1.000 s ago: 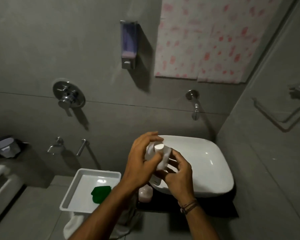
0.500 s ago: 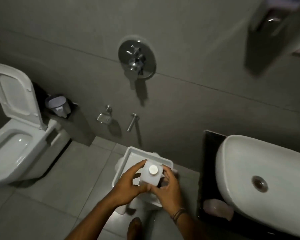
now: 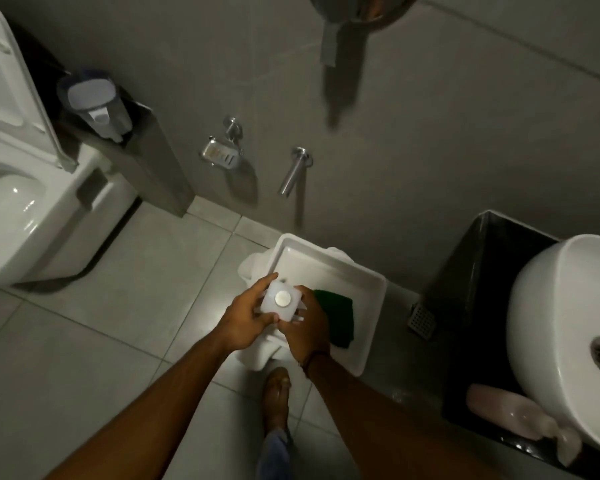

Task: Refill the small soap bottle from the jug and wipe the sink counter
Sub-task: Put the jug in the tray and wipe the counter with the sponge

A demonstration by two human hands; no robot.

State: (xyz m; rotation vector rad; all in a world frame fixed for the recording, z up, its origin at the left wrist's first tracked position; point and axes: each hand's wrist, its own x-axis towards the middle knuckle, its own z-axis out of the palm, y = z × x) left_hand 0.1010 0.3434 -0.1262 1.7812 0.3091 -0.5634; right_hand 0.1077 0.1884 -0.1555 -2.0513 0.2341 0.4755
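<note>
I hold a white translucent jug (image 3: 282,302) with a round white cap, seen from above, over the near left part of a white tray (image 3: 371,289). My left hand (image 3: 246,317) grips its left side and my right hand (image 3: 307,329) grips its right side. A green cloth (image 3: 338,318) lies in the tray beside my right hand. The small pinkish soap bottle (image 3: 506,415) lies on its side on the black counter (image 3: 492,271), next to the white sink basin (image 3: 548,313).
The tray rests on a white stool on the tiled floor. A toilet (image 3: 25,202) with raised lid stands at left. A floor drain (image 3: 421,320) lies between tray and counter. A wall spout (image 3: 293,171) and soap dish (image 3: 220,154) hang above. My foot (image 3: 278,398) is below the tray.
The view has swung from the sink down and left to the tray. Both hands carried the jug from over the basin down to the tray's near left part.
</note>
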